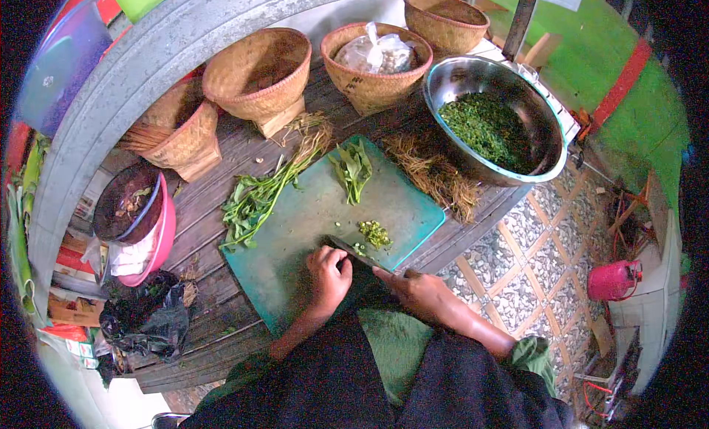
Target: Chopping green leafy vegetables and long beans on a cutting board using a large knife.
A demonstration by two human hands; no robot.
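My right hand (421, 293) grips a kitchen knife (354, 252), its dark blade slanting up and left over the green cutting board (288, 229). Close to the blade's far end is my left hand (330, 276), fingers curled; whether anything is inside them is hidden. Just beyond the blade lies a small pile of chopped green stems (375, 234), with a few loose bits around it. Farther up the board rests a short bunch of leafy greens (353, 171). Longer leafy stems with roots (271, 191) lie across the board's left edge.
A steel basin (545, 127) of chopped greens stands at the right, beside cut-off roots (437, 174). Woven baskets (257, 63) line the back of the wooden table (191, 252); one holds a plastic bag (376, 52). A pink basin (166, 229) and black plastic bag (149, 318) are left.
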